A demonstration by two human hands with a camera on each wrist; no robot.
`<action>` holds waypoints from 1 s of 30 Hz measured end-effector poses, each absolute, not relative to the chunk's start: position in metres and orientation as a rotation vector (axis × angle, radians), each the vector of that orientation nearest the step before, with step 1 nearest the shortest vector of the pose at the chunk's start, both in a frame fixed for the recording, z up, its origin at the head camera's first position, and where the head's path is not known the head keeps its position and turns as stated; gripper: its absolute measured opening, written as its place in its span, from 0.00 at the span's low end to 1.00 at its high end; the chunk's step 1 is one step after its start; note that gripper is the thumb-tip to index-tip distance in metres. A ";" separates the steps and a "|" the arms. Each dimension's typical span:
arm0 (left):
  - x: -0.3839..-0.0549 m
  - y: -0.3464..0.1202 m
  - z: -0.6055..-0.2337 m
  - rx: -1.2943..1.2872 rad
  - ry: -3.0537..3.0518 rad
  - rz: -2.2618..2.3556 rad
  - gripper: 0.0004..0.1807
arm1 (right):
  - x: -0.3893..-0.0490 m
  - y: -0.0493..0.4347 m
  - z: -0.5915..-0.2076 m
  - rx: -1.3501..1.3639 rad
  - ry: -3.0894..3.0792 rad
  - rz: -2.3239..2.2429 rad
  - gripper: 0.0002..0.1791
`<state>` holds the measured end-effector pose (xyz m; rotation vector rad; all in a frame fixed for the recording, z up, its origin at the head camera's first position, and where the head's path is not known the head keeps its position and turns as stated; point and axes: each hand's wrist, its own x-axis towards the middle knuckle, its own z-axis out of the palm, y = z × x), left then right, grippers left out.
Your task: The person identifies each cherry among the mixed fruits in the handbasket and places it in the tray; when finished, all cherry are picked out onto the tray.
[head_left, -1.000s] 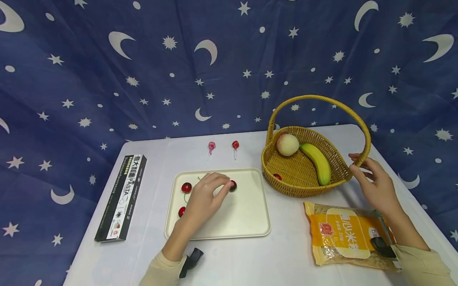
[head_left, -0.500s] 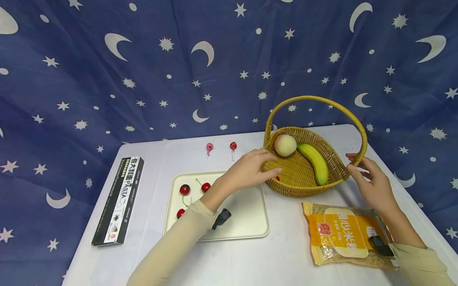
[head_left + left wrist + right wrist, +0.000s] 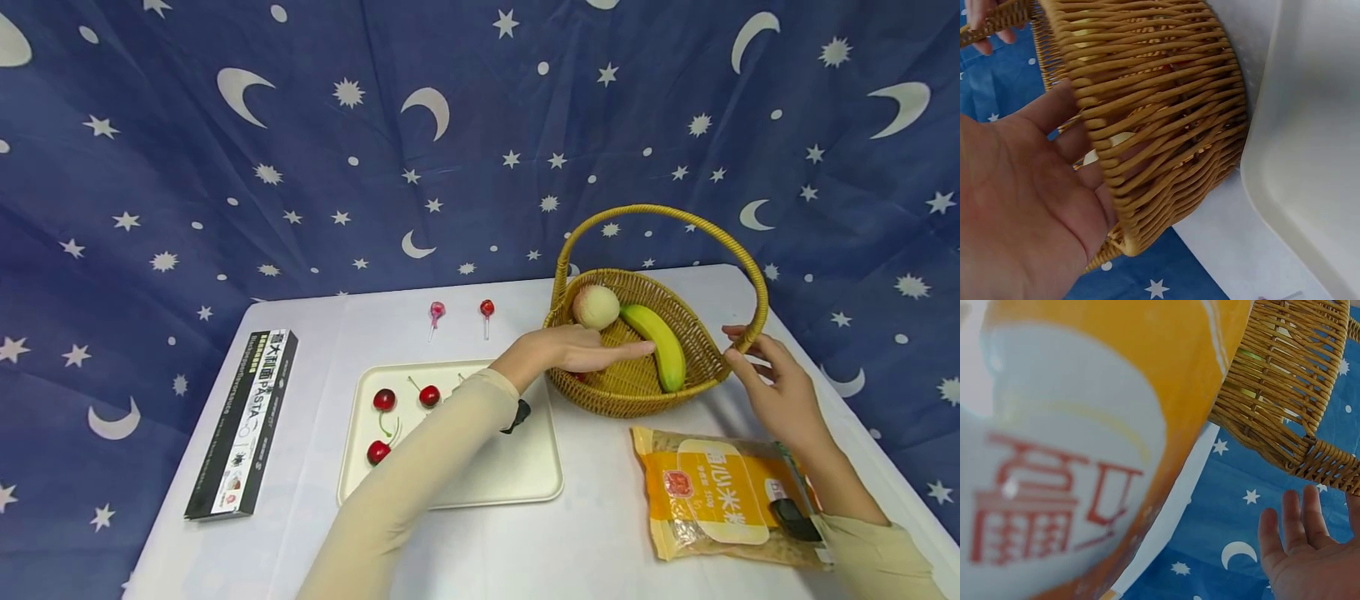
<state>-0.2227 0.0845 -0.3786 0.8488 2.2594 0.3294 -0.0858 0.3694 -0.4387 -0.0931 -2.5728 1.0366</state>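
Observation:
My left hand (image 3: 577, 348) reaches over the left rim of the wicker basket (image 3: 637, 406), index finger straight toward the banana (image 3: 667, 354). In the left wrist view its palm faces up and the other fingers pass behind the wicker wall. A pale peach (image 3: 596, 307) lies just beyond this hand, and a bit of a red cherry (image 3: 577, 377) shows below it. On the basket's right side, my right hand (image 3: 780, 387) holds the foot of the arched handle between thumb and fingers. Several cherries (image 3: 429, 396) with stems lie on the cream tray (image 3: 517, 479), partly covered by my left sleeve.
Two lollipops (image 3: 437, 312) lie behind the tray. A black-and-white pasta box (image 3: 242, 421) is on the left. Under my right forearm sits an orange bag of rice noodles (image 3: 712, 492). A blue star-patterned cloth (image 3: 337, 192) hangs at the table's back.
My left hand has moved right, from above the tray to inside the basket, and its index finger has straightened. The right hand stays at the basket handle.

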 end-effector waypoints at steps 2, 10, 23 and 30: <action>-0.223 0.088 -0.379 0.818 2.251 0.277 0.56 | -0.086 0.369 -0.438 -0.094 -2.576 1.037 0.22; -0.220 0.093 -0.384 0.811 2.246 0.190 0.55 | -0.086 0.367 -0.437 -0.093 -2.573 1.029 0.22; -0.223 0.088 -0.388 0.857 2.255 0.380 0.50 | -0.084 0.367 -0.439 -0.112 -2.576 1.036 0.23; -0.230 0.079 -0.388 1.029 2.256 0.667 0.33 | -0.085 0.367 -0.438 -0.111 -2.570 1.041 0.23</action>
